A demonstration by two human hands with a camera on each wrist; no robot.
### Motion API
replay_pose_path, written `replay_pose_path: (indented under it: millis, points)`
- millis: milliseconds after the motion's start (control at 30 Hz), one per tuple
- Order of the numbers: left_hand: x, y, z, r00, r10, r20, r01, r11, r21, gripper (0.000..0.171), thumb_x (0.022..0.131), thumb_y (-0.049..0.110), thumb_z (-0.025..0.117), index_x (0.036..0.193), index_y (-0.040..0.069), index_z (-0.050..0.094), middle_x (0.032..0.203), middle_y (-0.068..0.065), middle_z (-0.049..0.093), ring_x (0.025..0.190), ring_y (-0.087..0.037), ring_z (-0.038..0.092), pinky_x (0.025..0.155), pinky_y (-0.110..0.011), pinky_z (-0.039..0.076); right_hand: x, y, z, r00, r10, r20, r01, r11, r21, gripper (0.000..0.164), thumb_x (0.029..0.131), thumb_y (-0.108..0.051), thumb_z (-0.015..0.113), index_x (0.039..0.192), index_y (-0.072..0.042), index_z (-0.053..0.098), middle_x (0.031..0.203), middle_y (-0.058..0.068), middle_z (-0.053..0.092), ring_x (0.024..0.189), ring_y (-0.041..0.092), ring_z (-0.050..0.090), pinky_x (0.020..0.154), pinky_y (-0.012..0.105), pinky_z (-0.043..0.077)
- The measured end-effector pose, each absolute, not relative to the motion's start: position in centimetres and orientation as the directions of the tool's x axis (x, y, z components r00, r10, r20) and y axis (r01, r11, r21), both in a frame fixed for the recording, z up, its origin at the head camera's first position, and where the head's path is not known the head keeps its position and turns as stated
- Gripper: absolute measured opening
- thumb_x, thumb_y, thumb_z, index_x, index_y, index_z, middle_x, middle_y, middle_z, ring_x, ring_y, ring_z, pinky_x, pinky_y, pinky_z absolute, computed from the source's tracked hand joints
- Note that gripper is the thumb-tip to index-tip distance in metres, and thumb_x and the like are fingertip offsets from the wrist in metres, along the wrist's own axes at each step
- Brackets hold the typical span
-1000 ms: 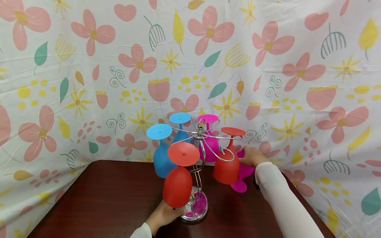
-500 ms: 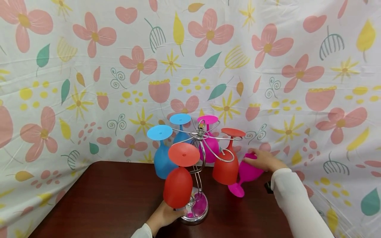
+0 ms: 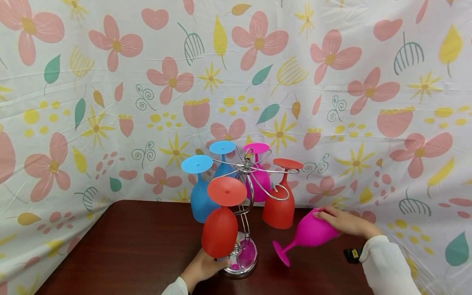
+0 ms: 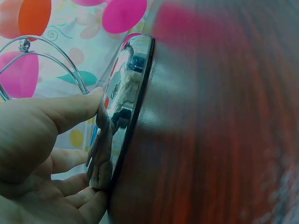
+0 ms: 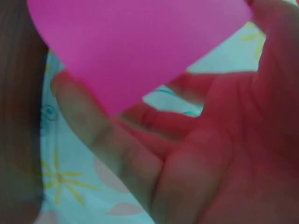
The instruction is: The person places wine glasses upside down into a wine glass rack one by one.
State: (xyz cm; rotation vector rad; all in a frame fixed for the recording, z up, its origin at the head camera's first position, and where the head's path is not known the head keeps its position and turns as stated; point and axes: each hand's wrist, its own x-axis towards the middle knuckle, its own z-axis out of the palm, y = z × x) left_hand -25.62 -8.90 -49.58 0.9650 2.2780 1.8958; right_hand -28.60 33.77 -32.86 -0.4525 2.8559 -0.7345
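A chrome goblet rack (image 3: 252,192) stands on the table, with plastic goblets hanging upside down from its wire loops. Two are red, at front (image 3: 220,234) and right (image 3: 279,211); two are blue, left (image 3: 200,200) and behind; one magenta goblet (image 3: 260,182) hangs at the back. My left hand (image 3: 204,266) grips the rack's round base, thumb on the chrome edge (image 4: 128,88) and fingers around its side in the left wrist view. Right of the rack, my right hand (image 3: 348,223) holds another magenta goblet (image 3: 315,231) by its bowl, tilted, foot pointing down-left.
The dark wooden table (image 3: 140,246) extends left and right of the rack. A flowered white curtain (image 3: 236,82) hangs close behind and along both sides. One wire loop (image 3: 279,194) at the rack's front right holds no goblet.
My right hand has drawn the magenta goblet from behind the right red one, rightward and toward me. The left hand and rack stay in place.
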Motion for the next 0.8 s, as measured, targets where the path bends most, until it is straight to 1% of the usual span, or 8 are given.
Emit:
replay_pose_path:
  millis: [133, 267, 400, 467, 533, 633, 700, 800]
  points:
    - [-25.7, -8.9, -49.5, -0.814, 0.473, 0.338, 0.422, 0.080, 0.903, 0.032, 0.091, 0.016, 0.067, 0.120, 0.009, 0.056, 0.095, 0.002, 0.058, 0.091, -0.016, 0.055, 0.083, -0.042, 0.042, -28.0, 34.3, -34.9, -0.925, -0.360, -0.124, -0.202, 0.739, -0.643, 0.053, 0.105, -0.042, 0.046, 0.142, -0.004, 0.048, 0.136, 0.021, 0.048, 0.115, 0.033, 0.050, 0.087, 0.045, 0.047]
    - [-25.7, -8.9, -49.5, -0.822, 0.472, 0.320, 0.408, 0.095, 0.908, 0.030, 0.090, 0.015, 0.067, 0.118, 0.009, 0.057, 0.095, 0.000, 0.059, 0.091, -0.016, 0.055, 0.082, -0.042, 0.042, -27.2, 34.4, -37.1, -0.885, -0.430, -0.180, -0.089, 0.535, -0.840, 0.063, 0.108, -0.037, 0.039, 0.149, 0.009, 0.027, 0.145, 0.033, 0.031, 0.121, 0.036, 0.046, 0.086, 0.043, 0.051]
    - [-25.7, -8.8, -49.4, -0.817, 0.476, 0.326, 0.417, 0.097, 0.904, 0.027, 0.091, 0.020, 0.066, 0.114, 0.010, 0.056, 0.091, -0.002, 0.058, 0.088, -0.015, 0.054, 0.080, -0.041, 0.042, -26.8, 34.2, -39.0, -0.844, -0.498, -0.199, -0.016, 0.394, -0.919, 0.072, 0.109, -0.036, 0.032, 0.149, 0.017, 0.006, 0.150, 0.040, 0.008, 0.129, 0.039, 0.038, 0.094, 0.044, 0.048]
    - [-25.7, -8.8, -49.2, -0.802, 0.491, 0.339, 0.439, 0.100, 0.893, 0.028, 0.092, 0.025, 0.065, 0.113, 0.008, 0.056, 0.089, -0.006, 0.057, 0.086, -0.016, 0.053, 0.079, -0.040, 0.041, -26.7, 34.0, -39.8, -0.830, -0.518, -0.205, 0.018, 0.343, -0.939, 0.074, 0.110, -0.037, 0.031, 0.149, 0.018, 0.001, 0.149, 0.040, 0.006, 0.128, 0.037, 0.040, 0.095, 0.045, 0.048]
    - [-25.3, -8.8, -48.8, -0.793, 0.506, 0.338, 0.461, 0.137, 0.877, 0.026, 0.092, 0.023, 0.065, 0.110, 0.008, 0.055, 0.088, -0.009, 0.056, 0.084, -0.018, 0.053, 0.077, -0.040, 0.041, -26.6, 33.7, -40.5, -0.823, -0.528, -0.209, 0.047, 0.303, -0.952, 0.075, 0.110, -0.038, 0.032, 0.149, 0.017, -0.001, 0.149, 0.039, 0.008, 0.125, 0.033, 0.043, 0.094, 0.045, 0.048]
    - [-24.4, -8.9, -47.9, -0.784, 0.530, 0.323, 0.511, 0.256, 0.821, 0.026, 0.092, 0.016, 0.067, 0.113, 0.008, 0.054, 0.093, -0.008, 0.056, 0.086, -0.021, 0.054, 0.078, -0.040, 0.043, -26.7, 33.5, -41.3, -0.808, -0.552, -0.205, 0.090, 0.229, -0.969, 0.072, 0.110, -0.039, 0.030, 0.151, 0.013, 0.002, 0.146, 0.033, 0.024, 0.122, 0.030, 0.049, 0.095, 0.046, 0.048]
    - [-23.5, -9.1, -47.1, -0.788, 0.538, 0.300, 0.542, 0.374, 0.752, 0.038, 0.088, 0.009, 0.072, 0.121, 0.009, 0.053, 0.106, -0.005, 0.056, 0.097, -0.022, 0.055, 0.083, -0.041, 0.046, -26.8, 33.5, -41.8, -0.791, -0.581, -0.189, 0.110, 0.170, -0.979, 0.067, 0.110, -0.038, 0.027, 0.151, 0.010, 0.006, 0.141, 0.026, 0.036, 0.120, 0.029, 0.052, 0.096, 0.047, 0.048]
    - [-22.3, -9.1, -45.9, -0.788, 0.573, 0.226, 0.568, 0.533, 0.627, 0.063, 0.085, 0.014, 0.078, 0.139, 0.009, 0.046, 0.130, -0.005, 0.052, 0.117, -0.020, 0.052, 0.095, -0.042, 0.047, -27.0, 33.3, -42.3, -0.770, -0.614, -0.176, 0.141, 0.106, -0.984, 0.062, 0.110, -0.039, 0.025, 0.150, 0.008, 0.015, 0.131, 0.017, 0.048, 0.116, 0.029, 0.056, 0.096, 0.046, 0.048]
